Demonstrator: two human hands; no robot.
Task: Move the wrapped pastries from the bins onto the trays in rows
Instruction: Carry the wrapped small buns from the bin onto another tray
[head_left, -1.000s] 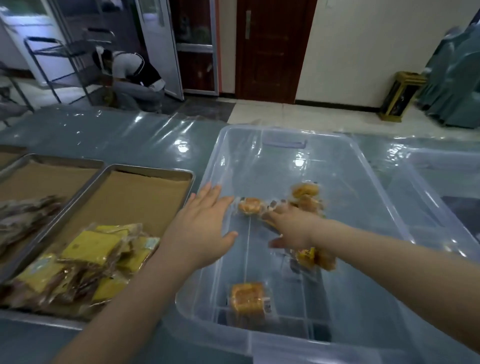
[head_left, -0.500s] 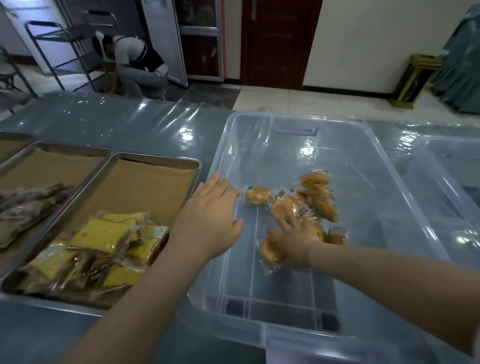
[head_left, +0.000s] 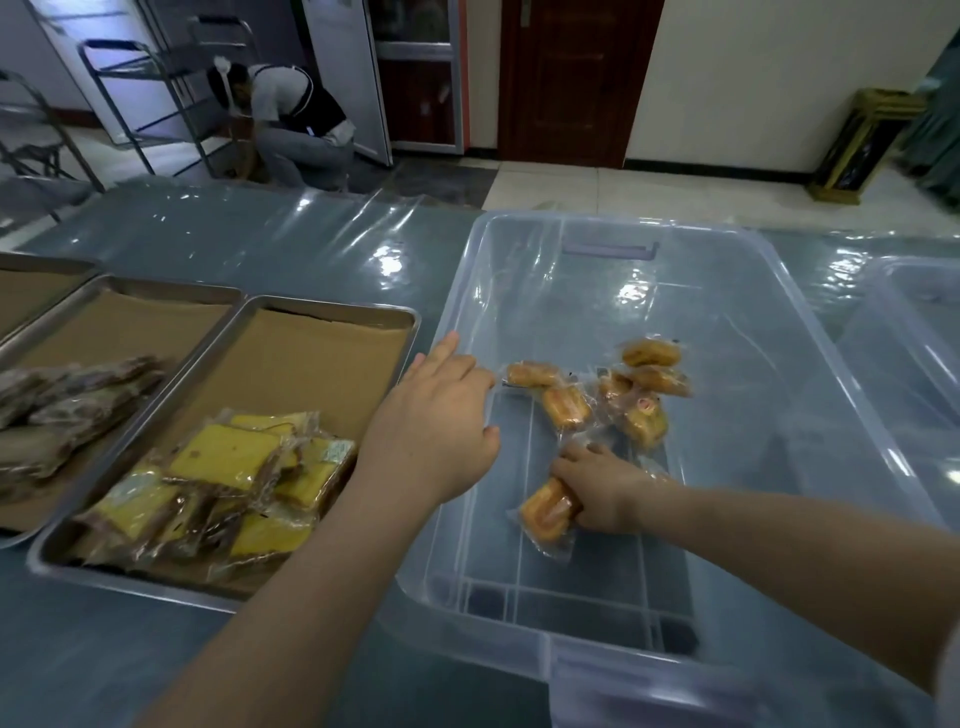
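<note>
Moved: right hand (head_left: 602, 488) dragged one pastry (head_left: 545, 512) toward the near end of the bin (head_left: 779, 322), fingers (head_left: 574, 460) wrapped round it. Left hand (head_left: 436, 431) flat, relaxed, over the bin's left rim. Several pastries (head_left: 571, 405) remain in the bin. Tray (head_left: 332, 312) holds a yellow pile (head_left: 228, 457), no rows yet.

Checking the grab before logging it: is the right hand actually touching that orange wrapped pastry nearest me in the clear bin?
Touching. The head view shows the right hand with fingers curled round the wrapped pastry.

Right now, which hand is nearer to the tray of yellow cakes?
Left. The left hand hovers beside the tray; the right hand grips a wrapped pastry inside the bin.
</note>
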